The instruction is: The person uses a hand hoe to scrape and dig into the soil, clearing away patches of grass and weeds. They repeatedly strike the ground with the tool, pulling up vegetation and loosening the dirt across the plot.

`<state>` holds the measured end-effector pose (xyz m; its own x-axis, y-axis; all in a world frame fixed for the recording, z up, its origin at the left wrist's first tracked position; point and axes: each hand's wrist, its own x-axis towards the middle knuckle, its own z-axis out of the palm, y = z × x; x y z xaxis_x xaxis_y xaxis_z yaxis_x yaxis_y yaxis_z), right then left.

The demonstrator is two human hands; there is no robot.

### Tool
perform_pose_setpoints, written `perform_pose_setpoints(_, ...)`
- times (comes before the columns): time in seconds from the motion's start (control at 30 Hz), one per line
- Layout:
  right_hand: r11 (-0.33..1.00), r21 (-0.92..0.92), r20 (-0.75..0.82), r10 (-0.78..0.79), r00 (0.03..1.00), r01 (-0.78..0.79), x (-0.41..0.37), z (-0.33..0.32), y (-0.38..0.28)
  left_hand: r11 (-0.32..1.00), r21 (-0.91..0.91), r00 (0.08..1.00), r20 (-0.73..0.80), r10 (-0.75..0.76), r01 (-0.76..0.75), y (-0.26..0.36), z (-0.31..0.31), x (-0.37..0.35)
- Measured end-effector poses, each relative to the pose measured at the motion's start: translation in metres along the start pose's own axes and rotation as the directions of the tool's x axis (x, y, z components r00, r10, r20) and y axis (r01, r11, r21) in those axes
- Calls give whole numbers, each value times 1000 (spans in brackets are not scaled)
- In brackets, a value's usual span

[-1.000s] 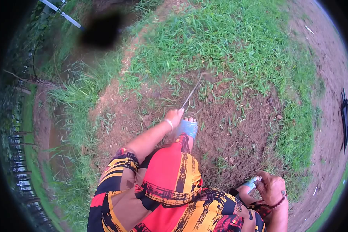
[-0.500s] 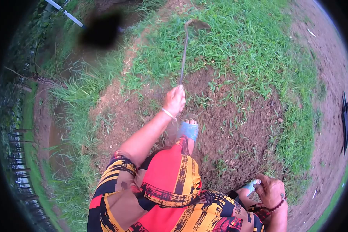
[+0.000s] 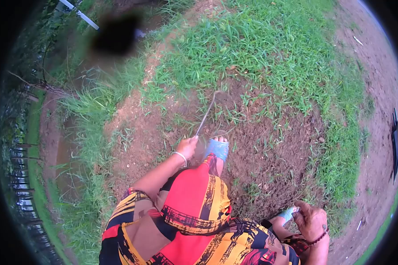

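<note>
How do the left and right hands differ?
Left hand is closed round the tool; no tool shows in the right hand.
Left hand is farther forward, near one sandal; right hand is back, by the other sandal.
Left wears a pale band, right a dark beaded one.
Shared: both are bare, with something round the wrist.

The left hand is now drawn back beside the sandalled left foot, and the hoe's far end has come down from over the grass to bare soil.
</note>
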<state>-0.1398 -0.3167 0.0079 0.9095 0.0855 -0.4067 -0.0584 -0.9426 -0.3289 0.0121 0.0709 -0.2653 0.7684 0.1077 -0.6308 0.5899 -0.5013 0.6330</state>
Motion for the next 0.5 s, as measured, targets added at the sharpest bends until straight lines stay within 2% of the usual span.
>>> perform_pose_setpoints(0.07, 1000, -1, 0, -4, 1000, 4, -2, 1, 0, 923, -378, 998, 21, -65, 68, 13, -7, -19)
perform_pose_setpoints(0.1, 1000, -6, 32, 4, 999, -4, 0, 1, -1, 891, -447, 997, -45, 62, -76, 27, -9, -15)
perform_pose_setpoints(0.13, 1000, -11, 57, 10, 998, -10, 2, 0, -2, 813, -575, 994, -3, 105, -88, 49, -14, -9)
perform_pose_setpoints(0.2, 1000, -25, 60, -1, 998, 2, 6, 4, 4, 761, -620, 980, -80, 182, -192, 90, -13, 10)
perform_pose_setpoints(0.23, 999, -39, 67, -5, 998, 7, 7, 5, 6, 762, -618, 980, -77, 185, -193, 102, -10, 28)
perform_pose_setpoints(0.3, 1000, -20, 53, 3, 999, -1, 10, 4, 4, 887, -335, 946, -183, 269, -317, 101, 1, 67)
perform_pose_setpoints(0.33, 1000, -6, 43, 3, 999, -3, 11, 3, 4, 888, -335, 947, -180, 267, -314, 74, 7, 89)
perform_pose_setpoints(0.37, 1000, -5, 42, 5, 999, -5, 11, 3, 3, 912, 94, 905, -121, 408, -399, 38, 9, 116)
perform_pose_setpoints(0.4, 1000, -15, 53, 5, 999, -4, 11, 4, 3, 749, 497, 862, -6, 507, -438, 18, 10, 128)
perform_pose_setpoints(0.43, 1000, -27, 66, 4, 998, -2, 11, 4, 3, 750, 495, 862, -6, 507, -438, 29, 6, 107)
perform_pose_setpoints(0.47, 1000, -31, 70, 7, 997, -5, 10, 4, 3, 977, 135, 985, -19, 171, -167, 37, 3, 79)
perform_pose_setpoints(0.5, 999, -38, 89, 13, 996, -10, 7, 3, 2, 956, -225, 980, 100, -172, 190, 41, 2, 50)
